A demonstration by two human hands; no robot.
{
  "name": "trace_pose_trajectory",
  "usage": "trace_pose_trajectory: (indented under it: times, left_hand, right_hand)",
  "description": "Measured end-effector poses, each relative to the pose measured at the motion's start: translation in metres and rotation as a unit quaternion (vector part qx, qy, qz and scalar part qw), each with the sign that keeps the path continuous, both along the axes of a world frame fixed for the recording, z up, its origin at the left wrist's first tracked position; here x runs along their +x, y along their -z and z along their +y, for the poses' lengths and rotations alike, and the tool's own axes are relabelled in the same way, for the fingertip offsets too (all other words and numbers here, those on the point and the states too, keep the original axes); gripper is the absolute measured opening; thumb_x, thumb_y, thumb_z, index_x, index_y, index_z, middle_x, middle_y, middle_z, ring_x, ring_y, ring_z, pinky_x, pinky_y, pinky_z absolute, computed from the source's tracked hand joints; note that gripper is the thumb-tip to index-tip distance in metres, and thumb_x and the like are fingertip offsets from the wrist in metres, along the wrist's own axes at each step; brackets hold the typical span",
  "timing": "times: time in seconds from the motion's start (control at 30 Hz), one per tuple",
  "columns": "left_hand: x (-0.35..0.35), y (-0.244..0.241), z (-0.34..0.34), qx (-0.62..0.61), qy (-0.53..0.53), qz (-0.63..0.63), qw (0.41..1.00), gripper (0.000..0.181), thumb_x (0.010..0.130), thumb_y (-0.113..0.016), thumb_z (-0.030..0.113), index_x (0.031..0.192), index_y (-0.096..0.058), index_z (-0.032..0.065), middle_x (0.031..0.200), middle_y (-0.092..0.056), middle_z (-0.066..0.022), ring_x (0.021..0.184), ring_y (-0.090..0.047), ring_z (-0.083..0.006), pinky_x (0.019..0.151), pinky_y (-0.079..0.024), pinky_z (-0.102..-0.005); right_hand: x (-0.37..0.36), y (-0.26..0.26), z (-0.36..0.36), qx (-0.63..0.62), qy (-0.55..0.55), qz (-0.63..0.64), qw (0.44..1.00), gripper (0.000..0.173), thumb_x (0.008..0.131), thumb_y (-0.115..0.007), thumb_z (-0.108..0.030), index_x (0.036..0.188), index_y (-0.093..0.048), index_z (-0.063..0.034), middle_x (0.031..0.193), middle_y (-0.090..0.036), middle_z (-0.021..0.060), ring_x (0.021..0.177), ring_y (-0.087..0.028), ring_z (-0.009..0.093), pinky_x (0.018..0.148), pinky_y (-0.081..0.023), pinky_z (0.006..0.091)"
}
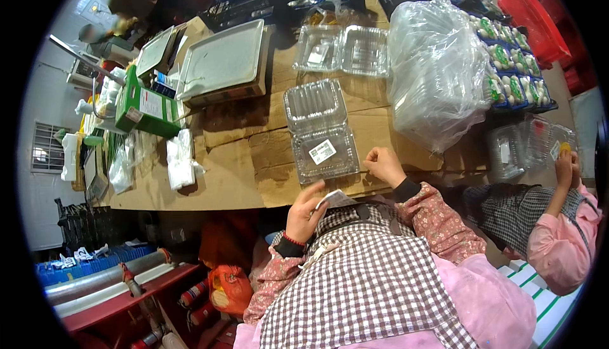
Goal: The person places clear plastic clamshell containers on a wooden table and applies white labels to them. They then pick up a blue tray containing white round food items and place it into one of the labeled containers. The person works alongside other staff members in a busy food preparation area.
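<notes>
My left hand point(304, 213) grips a small stack of printed labels point(337, 199) at the table's front edge, close to my apron. My right hand point(384, 166) hovers over the cardboard with thumb and fingertips pinched together; whether a label is between them cannot be made out. Between and beyond my hands an opened clear plastic clamshell box point(326, 156) lies flat, its lid part away from me. A white label point(322, 152) with print sits on the nearer half. Farther back lies a second opened clamshell point(318, 49), also with a white label.
A large plastic bag of stacked clamshells point(435, 73) stands at right, before crates of packed produce point(516, 63). At left are a metal-topped scale point(223, 58), a green box point(147, 106) and white bags point(181, 158). A co-worker's hands point(566, 163) handle boxes at far right.
</notes>
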State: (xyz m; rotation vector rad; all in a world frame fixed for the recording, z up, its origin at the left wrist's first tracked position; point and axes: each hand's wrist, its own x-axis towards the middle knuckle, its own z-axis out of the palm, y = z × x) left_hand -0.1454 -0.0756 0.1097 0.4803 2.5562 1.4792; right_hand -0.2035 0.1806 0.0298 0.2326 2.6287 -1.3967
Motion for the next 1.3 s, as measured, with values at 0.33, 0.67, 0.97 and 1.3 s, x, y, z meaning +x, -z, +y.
trace_pose_trajectory:
  times: [0.33, 0.67, 0.97, 1.3]
  left_hand:
    - [-0.027, 0.067, -0.025, 0.006, -0.029, 0.015, 0.999, 0.012, 0.080, -0.065, 0.012, 0.082, -0.063, 0.0002, 0.145, -0.029, -0.0179, 0.133, -0.027, -0.0373, 0.107, -0.025, -0.0388]
    - [-0.017, 0.065, -0.014, -0.033, -0.028, -0.005, 0.999, 0.018, 0.085, -0.063, 0.020, 0.088, -0.065, 0.0031, 0.147, -0.024, -0.0158, 0.133, -0.027, -0.0371, 0.103, -0.032, -0.0384]
    - [-0.022, 0.066, -0.004, 0.038, -0.005, -0.020, 0.999, 0.014, 0.082, -0.065, 0.014, 0.080, -0.063, 0.0001, 0.147, -0.024, -0.0189, 0.137, -0.023, -0.0318, 0.107, -0.024, -0.0353]
    - [-0.027, 0.043, -0.004, 0.012, 0.038, -0.050, 0.998, 0.014, 0.083, -0.064, 0.011, 0.091, -0.067, 0.0000, 0.147, -0.028, -0.0143, 0.136, -0.026, -0.0286, 0.105, -0.027, -0.0325]
  right_hand:
    - [0.002, 0.007, -0.018, 0.007, -0.028, -0.045, 0.999, 0.015, 0.064, -0.060, -0.014, 0.058, -0.066, -0.0017, 0.050, -0.059, 0.0131, 0.046, -0.060, 0.023, 0.049, -0.047, 0.0347]
    - [-0.003, -0.046, -0.021, 0.054, 0.013, -0.049, 0.997, 0.012, 0.061, -0.063, -0.012, 0.055, -0.063, -0.0013, 0.049, -0.058, 0.0134, 0.045, -0.058, 0.023, 0.046, -0.046, 0.0337]
    - [-0.014, -0.040, -0.013, 0.214, -0.059, 0.071, 0.972, 0.018, 0.061, -0.060, -0.015, 0.060, -0.060, 0.0026, 0.064, -0.057, 0.0259, 0.062, -0.059, 0.041, 0.056, -0.048, 0.0442]
    - [-0.014, -0.028, 0.008, -0.007, 0.043, -0.032, 0.999, 0.021, 0.060, -0.070, -0.011, 0.073, -0.059, 0.0019, 0.064, -0.060, 0.0229, 0.066, -0.063, 0.036, 0.061, -0.050, 0.0377]
